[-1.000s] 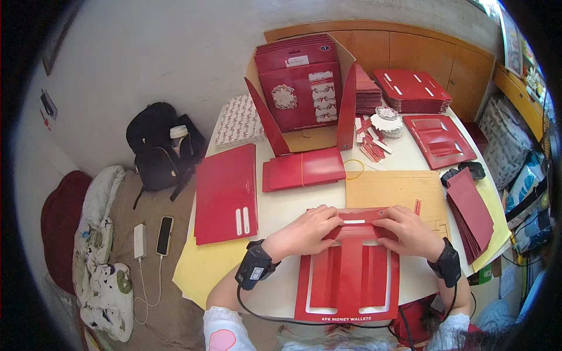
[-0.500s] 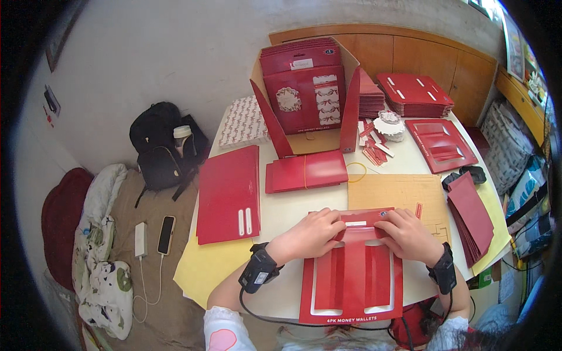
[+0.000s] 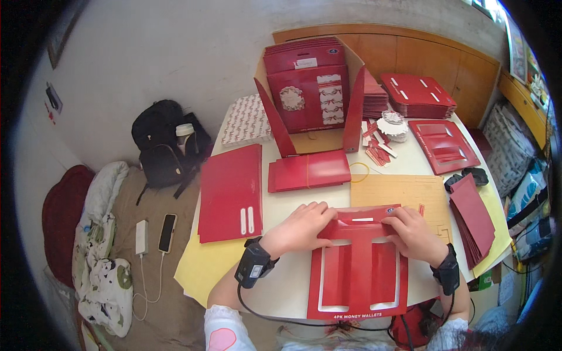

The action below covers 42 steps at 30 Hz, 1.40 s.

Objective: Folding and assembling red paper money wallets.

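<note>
Near the left edge of the surface (image 3: 287, 292), flat red folders (image 3: 231, 187) are lying stacked. The left hand (image 3: 300, 228) is pinching the card (image 3: 360, 275) at its far left corner. The card, glossy and rectangular with two long white-edged panels, is lying at the surface's near edge; it is probably weighing little, bending readily and feeling slick, so its outer corners are likely offering surer holds than its middle strip. The right hand (image 3: 414, 237) is pinching the far right corner. Duller red sleeves (image 3: 471, 216) are fanning out by the right edge.
</note>
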Motion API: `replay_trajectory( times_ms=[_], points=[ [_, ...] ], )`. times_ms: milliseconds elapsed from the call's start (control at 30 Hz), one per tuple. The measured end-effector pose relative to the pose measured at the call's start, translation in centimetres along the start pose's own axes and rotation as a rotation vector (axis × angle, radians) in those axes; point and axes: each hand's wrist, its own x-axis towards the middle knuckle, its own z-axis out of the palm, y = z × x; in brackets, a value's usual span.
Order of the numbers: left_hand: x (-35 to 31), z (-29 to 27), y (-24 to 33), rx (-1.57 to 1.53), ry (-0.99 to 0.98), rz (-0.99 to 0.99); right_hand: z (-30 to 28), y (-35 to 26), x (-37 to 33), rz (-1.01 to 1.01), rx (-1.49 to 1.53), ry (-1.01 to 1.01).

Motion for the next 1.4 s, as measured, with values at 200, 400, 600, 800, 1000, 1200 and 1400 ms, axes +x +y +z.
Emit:
replay_trajectory(
  times_ms=[200,400,600,800,1000,1200,1400],
  points=[
    [0.0,0.5,-0.8,0.009,0.019,-0.068,-0.3,0.1,0.0,0.047,-0.050,-0.013],
    [0.3,1.0,-1.0,-0.030,0.027,-0.056,-0.3,0.3,-0.2,0.081,-0.054,-0.026],
    [0.4,0.9,-1.0,-0.023,-0.002,-0.046,-0.1,0.6,-0.4,0.059,-0.067,-0.014],
    [0.3,1.1,-1.1,0.001,0.036,-0.004,0.0,0.6,-0.3,0.058,-0.032,-0.009],
    [0.3,1.0,-1.0,-0.003,0.023,-0.016,0.0,0.6,-0.3,0.060,-0.035,-0.008],
    [0.3,1.1,-1.2,-0.008,-0.013,-0.034,0.1,0.6,-0.3,0.055,-0.040,-0.007],
    [0.4,1.2,-1.2,-0.005,-0.022,-0.033,0.0,0.6,-0.3,0.073,-0.061,-0.035]
  ],
)
